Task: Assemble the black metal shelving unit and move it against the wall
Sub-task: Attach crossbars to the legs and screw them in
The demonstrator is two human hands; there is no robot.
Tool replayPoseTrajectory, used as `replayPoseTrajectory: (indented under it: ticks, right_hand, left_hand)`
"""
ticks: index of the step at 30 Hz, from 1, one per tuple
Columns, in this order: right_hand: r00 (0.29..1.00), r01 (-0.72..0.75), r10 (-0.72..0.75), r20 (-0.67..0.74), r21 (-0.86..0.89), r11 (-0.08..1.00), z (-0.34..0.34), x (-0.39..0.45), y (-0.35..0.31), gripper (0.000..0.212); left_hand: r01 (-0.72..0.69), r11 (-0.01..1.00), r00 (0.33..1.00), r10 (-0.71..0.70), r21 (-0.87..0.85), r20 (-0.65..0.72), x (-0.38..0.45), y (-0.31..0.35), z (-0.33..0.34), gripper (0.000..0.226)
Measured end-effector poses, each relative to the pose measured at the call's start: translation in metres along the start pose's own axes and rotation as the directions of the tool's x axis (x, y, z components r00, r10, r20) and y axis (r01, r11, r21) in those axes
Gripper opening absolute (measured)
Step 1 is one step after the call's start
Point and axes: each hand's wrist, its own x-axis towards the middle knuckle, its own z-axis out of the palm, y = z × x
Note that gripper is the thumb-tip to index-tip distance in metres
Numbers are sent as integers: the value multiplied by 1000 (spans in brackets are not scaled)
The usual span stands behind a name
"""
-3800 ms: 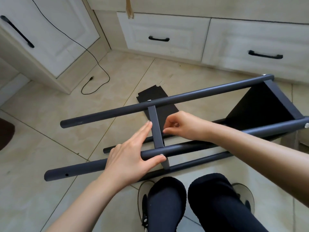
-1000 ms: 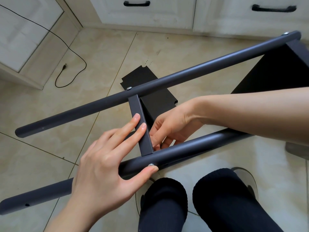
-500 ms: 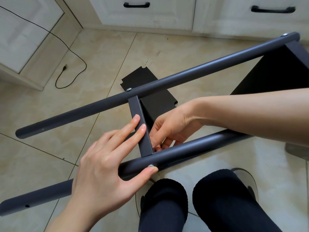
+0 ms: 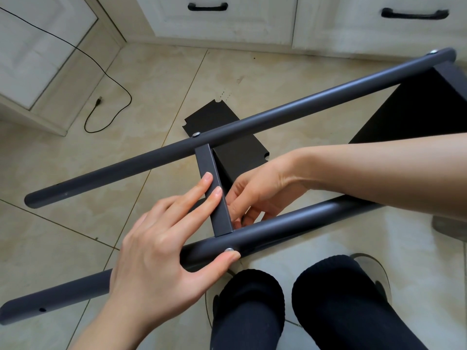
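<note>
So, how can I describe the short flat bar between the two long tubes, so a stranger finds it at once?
Find the two long dark round tubes, far tube and near tube, above the tiled floor. The short crossbar bridges them, under the left hand. Unlike the tubes, it is flat-sided.

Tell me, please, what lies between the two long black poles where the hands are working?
In the head view, a short flat crossbar spans from the far pole to the near pole, with the left hand and right hand on either side.
</note>
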Motion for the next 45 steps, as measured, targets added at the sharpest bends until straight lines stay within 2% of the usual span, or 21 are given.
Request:
replayPoseTrajectory:
  ticks: [5,10,15,20,25,31,36,40,43,45]
  right_hand:
    - [1000,-18,18,-7,-5,1000,-2,-2,-1,23]
    - [999,-13,11,-43,-47,999,1,5,4,44]
    - [998,42,-43,-43,-18,999,3,3,3,29]
    - [1000,-5,5,-17,-4,1000,0,-3,-1,23]
    - [1000,-12,11,-24,-25,1000,2,2,3,37]
    - [999,36,-36,-23,-11,999,3,2,2,18]
    - [1000,-15,15,-8,-23,1000,-1,-3,-1,19]
    - [999,-15,13,-36,-52,999,1,1,3,38]
    - [999,29,-32,-44,-52,998,5,2,1,19]
    - [997,54,-56,-53,-39,998,3,1,1,16]
  left_hand:
    - [0,1000,1000,0,4,0,0,0,0,73]
    - [-3,1000,1000,3,8,-2,0,0,0,73]
    - [-12,1000,1000,12,5,-5,0,0,1,72]
    - [-6,1000,1000,6,7,-4,0,0,1,72]
    - [-2,1000,1000,2,7,-6,-1,0,1,72]
    - [-8,1000,1000,8,9,-9,0,0,1,72]
    - [-4,1000,1000,4,9,-5,0,-1,1,72]
    - [-3,1000,1000,3,6,-6,0,0,1,73]
    - [-9,1000,1000,9,5,-10,0,0,1,73]
    - [-11,1000,1000,11,3,-10,0,0,0,73]
